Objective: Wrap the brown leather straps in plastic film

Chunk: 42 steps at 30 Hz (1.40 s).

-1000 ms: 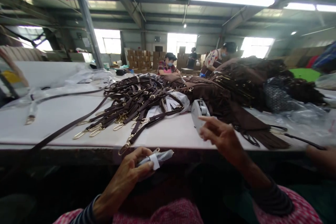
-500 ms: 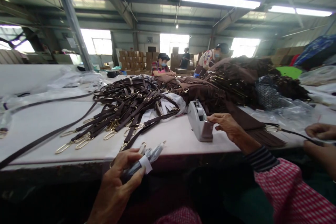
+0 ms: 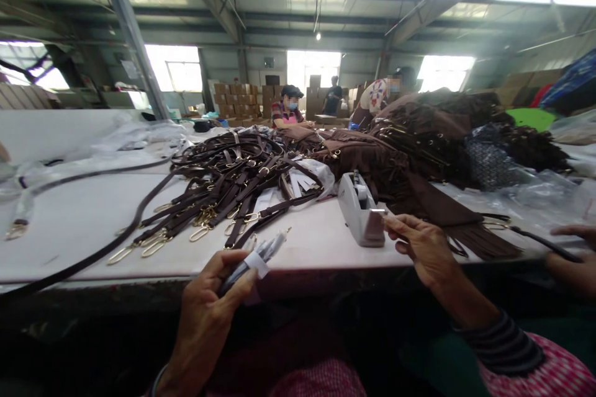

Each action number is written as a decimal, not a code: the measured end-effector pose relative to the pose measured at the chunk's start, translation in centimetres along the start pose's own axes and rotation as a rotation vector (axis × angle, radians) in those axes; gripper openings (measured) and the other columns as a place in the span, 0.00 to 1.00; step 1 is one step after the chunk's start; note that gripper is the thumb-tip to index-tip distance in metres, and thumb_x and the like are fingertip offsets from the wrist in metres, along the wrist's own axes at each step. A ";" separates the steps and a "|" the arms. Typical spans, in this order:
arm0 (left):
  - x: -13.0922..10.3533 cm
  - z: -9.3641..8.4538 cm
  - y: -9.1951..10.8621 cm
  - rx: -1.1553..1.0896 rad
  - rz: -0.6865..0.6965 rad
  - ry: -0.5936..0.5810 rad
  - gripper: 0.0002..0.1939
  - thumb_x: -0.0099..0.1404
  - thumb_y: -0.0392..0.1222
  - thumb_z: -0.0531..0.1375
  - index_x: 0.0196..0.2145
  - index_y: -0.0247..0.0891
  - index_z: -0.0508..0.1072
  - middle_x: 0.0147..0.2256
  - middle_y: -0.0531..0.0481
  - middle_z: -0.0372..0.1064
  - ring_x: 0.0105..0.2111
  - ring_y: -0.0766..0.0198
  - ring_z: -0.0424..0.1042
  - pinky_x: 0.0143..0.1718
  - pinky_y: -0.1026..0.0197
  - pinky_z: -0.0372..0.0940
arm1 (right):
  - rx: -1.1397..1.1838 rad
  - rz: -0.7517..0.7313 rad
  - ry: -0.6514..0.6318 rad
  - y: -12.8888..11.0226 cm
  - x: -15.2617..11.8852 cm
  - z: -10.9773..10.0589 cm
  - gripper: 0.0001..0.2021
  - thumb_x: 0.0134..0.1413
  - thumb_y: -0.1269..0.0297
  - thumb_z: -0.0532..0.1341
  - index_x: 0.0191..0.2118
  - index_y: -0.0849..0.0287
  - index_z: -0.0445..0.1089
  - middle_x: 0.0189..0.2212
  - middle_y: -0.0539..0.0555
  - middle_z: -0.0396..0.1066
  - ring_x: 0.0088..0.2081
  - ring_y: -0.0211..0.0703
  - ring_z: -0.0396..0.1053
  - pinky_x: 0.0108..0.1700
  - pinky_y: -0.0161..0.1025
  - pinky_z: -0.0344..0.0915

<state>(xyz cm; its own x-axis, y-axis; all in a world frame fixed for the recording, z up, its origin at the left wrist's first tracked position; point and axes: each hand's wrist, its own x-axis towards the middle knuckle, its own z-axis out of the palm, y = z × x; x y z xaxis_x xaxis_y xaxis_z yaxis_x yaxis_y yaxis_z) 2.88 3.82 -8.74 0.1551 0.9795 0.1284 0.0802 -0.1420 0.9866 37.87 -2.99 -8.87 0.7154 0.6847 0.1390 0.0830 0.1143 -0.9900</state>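
My left hand (image 3: 212,310) is closed round a plastic-wrapped bundle (image 3: 267,248) with a white paper band around its middle, held just off the table's front edge. At the front right of a grey tape dispenser (image 3: 361,214), my right hand (image 3: 421,245) has thumb and index finger pinched together near its cutting end. A small clear piece, seemingly tape, shows between the fingertips and the dispenser. Dark brown straps (image 3: 233,192) with gold clips lie in a pile beyond my left hand.
Brown fringed bags (image 3: 419,142) are heaped behind the dispenser. White paper strips (image 3: 302,183) lie by the straps. At the right edge, another person's hands (image 3: 570,263) hold a dark strap. Other people (image 3: 288,111) work across the table. Clear plastic (image 3: 540,195) lies at the right.
My right hand has drawn slightly right and down from the dispenser's front end, its fingertips now pinched. My left hand still holds the bundle. The view has shifted a little.
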 end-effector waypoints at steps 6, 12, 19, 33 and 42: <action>0.0 1.5 1.3 -0.151 -0.015 -0.015 0.19 0.58 0.50 0.72 0.43 0.37 0.77 0.36 0.50 0.80 0.35 0.60 0.75 0.35 0.63 0.67 | -0.007 0.037 -0.020 2.2 0.1 0.1 0.25 0.33 0.44 0.77 0.23 0.59 0.69 0.20 0.49 0.65 0.19 0.32 0.55 0.18 0.31 0.46; -0.7 3.0 2.2 -0.301 -0.003 0.037 0.17 0.59 0.46 0.71 0.42 0.35 0.76 0.34 0.50 0.79 0.33 0.62 0.75 0.36 0.63 0.67 | -0.117 0.008 -0.105 2.5 -2.7 -1.8 0.22 0.42 0.48 0.75 0.19 0.58 0.67 0.19 0.48 0.61 0.21 0.35 0.53 0.21 0.35 0.48; -1.8 4.9 1.1 -0.305 0.009 -0.021 0.12 0.61 0.44 0.69 0.40 0.35 0.75 0.34 0.50 0.78 0.35 0.64 0.74 0.38 0.64 0.67 | 0.107 0.024 -0.583 -1.1 -9.1 3.5 0.17 0.58 0.51 0.69 0.27 0.58 0.69 0.22 0.46 0.56 0.24 0.34 0.48 0.24 0.35 0.45; -2.6 4.2 0.3 -0.171 0.136 0.012 0.11 0.61 0.44 0.67 0.38 0.36 0.76 0.32 0.49 0.76 0.32 0.60 0.73 0.34 0.61 0.67 | 0.257 0.200 -0.766 -0.2 -11.3 11.4 0.22 0.57 0.48 0.70 0.27 0.60 0.65 0.19 0.43 0.55 0.21 0.29 0.43 0.22 0.33 0.37; -2.6 4.5 -0.5 -0.433 -0.088 -0.059 0.14 0.62 0.47 0.68 0.39 0.36 0.72 0.29 0.51 0.75 0.28 0.63 0.73 0.30 0.63 0.67 | 0.278 0.207 -0.731 1.6 -11.5 12.9 0.23 0.55 0.46 0.71 0.27 0.61 0.67 0.17 0.42 0.53 0.20 0.28 0.43 0.21 0.32 0.38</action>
<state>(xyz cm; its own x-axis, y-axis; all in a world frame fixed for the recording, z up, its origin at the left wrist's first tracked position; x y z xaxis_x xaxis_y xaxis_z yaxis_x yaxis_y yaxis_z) 6.85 0.68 -10.03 0.2232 0.9735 0.0486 -0.3223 0.0267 0.9462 20.84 -1.35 -11.77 0.0546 0.9981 0.0297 -0.2460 0.0423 -0.9683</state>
